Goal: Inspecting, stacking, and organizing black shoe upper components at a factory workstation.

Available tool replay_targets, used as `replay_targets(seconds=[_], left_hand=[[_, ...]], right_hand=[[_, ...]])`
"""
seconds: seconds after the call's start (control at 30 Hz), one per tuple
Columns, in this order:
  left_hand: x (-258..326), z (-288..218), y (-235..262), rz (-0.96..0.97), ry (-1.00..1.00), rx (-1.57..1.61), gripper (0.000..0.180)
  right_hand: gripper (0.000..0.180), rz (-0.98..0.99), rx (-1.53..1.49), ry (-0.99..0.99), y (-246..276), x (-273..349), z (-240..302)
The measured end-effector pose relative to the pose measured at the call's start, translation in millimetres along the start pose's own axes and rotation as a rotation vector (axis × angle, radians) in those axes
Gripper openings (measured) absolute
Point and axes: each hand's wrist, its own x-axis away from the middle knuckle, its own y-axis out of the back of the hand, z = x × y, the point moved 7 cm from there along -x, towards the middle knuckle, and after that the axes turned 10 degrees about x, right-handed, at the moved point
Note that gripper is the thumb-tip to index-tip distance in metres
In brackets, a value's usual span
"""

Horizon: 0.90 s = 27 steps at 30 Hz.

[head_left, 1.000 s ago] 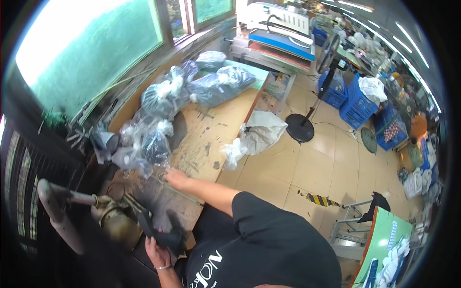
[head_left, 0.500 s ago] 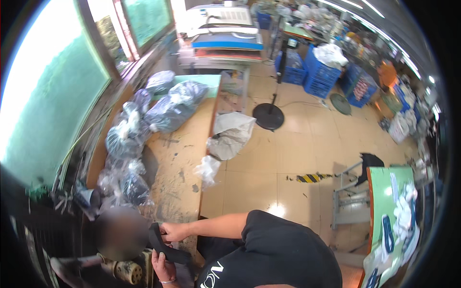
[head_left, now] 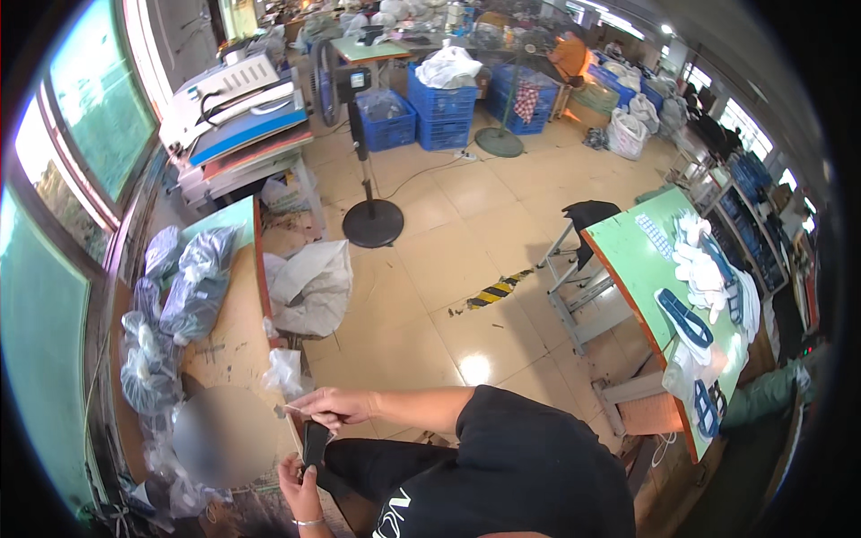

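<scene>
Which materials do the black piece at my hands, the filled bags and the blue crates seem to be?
Black piece: matte, perhaps rubber or fabric; dull surface.
Filled bags: probably thin plastic film, translucent with glossy creases.
Blue crates: likely moulded plastic, slightly shiny, with slotted walls.

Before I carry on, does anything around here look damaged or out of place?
Yes: the black-and-yellow floor tape looks torn, its ends ragged, with dark scraps near the left one. A thin cable also trails loosely across the tiled floor, possibly a trip hazard.
</scene>
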Motion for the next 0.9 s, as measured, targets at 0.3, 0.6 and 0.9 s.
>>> replay_targets(seconds=[0.3, 0.6, 0.9], left_hand=[[-45.6, -26.5, -65.5, 0.001, -0.236, -0.2, 0.045], [-27.8, -36.8, -58.5, 0.064, 0.028, 0.039, 0.042], [-13.1, -49.5, -61.4, -0.218, 0.127, 0.264, 0.021]], right_hand=[[0.04, -0.162, 0.738, 0.019, 10.8, 64.6, -23.8], [0.033, -0.32, 0.242, 0.287, -13.2, 36.4, -8.4], [0.025, -0.422, 0.25, 0.309, -27.6, -10.5, 6.7]])
